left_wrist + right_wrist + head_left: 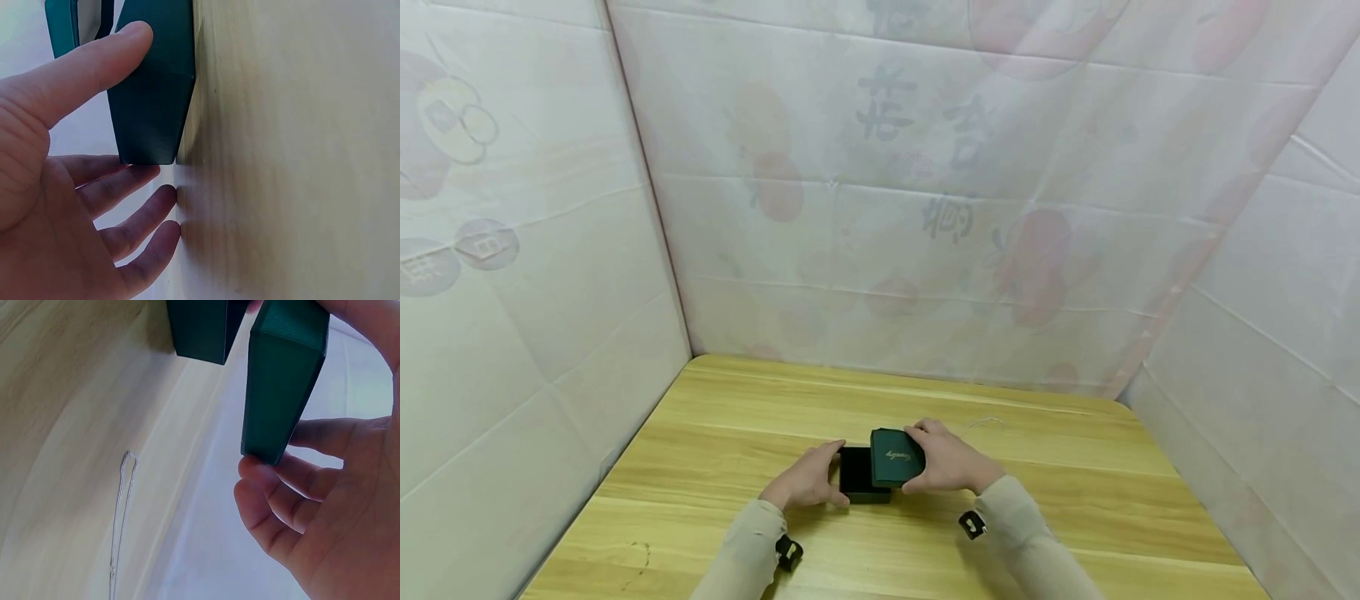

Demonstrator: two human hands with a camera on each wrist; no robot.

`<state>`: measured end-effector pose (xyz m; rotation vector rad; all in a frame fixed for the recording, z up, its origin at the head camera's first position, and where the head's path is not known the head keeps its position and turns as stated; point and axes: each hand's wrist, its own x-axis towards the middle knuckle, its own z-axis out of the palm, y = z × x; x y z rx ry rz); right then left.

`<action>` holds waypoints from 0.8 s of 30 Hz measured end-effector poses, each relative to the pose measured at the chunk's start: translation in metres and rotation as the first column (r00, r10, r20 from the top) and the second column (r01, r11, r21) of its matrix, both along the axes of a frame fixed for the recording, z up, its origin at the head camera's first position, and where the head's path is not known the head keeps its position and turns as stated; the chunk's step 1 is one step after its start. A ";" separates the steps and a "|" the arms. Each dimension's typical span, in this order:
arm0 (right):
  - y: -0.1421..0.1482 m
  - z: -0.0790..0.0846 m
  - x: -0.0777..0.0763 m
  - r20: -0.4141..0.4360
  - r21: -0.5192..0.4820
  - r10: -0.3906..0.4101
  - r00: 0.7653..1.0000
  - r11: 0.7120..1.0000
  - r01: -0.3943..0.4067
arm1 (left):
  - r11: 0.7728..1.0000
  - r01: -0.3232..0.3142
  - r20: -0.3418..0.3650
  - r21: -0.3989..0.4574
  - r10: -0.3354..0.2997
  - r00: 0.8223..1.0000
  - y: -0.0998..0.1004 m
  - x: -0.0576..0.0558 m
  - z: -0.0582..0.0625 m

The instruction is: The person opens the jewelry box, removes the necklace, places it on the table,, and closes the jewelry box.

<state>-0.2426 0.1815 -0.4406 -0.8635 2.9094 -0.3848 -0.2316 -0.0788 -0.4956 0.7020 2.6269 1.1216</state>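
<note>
A dark green jewelry box base (853,477) with a black inside sits on the table. My left hand (805,478) holds it at its left end; in the left wrist view the thumb presses the side of the base (150,106) and fingertips touch its end. My right hand (953,462) grips the green lid (895,458), which has gold lettering on top. The lid is held up over the right part of the base, off to the right and apart from it. In the right wrist view, thumb and fingers pinch the lid (281,387) across its edges.
A thin silver chain (119,519) lies in a loop on the wooden table (760,400), beyond my right hand. Pale printed cloth walls (880,275) stand at the back and both sides. Each wrist wears a black strap device (788,552).
</note>
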 end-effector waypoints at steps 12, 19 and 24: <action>-0.014 -0.006 -0.003 -0.002 0.011 0.002 1.000 1.000 -0.002 | 1.000 -0.017 -0.011 -0.021 0.017 1.000 0.001 -0.001 -0.001; -0.020 -0.012 -0.005 0.001 0.028 0.010 1.000 1.000 -0.010 | 0.999 -0.031 -0.001 -0.022 0.031 1.000 0.002 0.000 -0.001; -0.023 -0.014 -0.007 0.006 0.020 0.015 1.000 1.000 -0.015 | 0.999 -0.035 -0.011 -0.023 0.035 0.999 0.002 -0.001 -0.002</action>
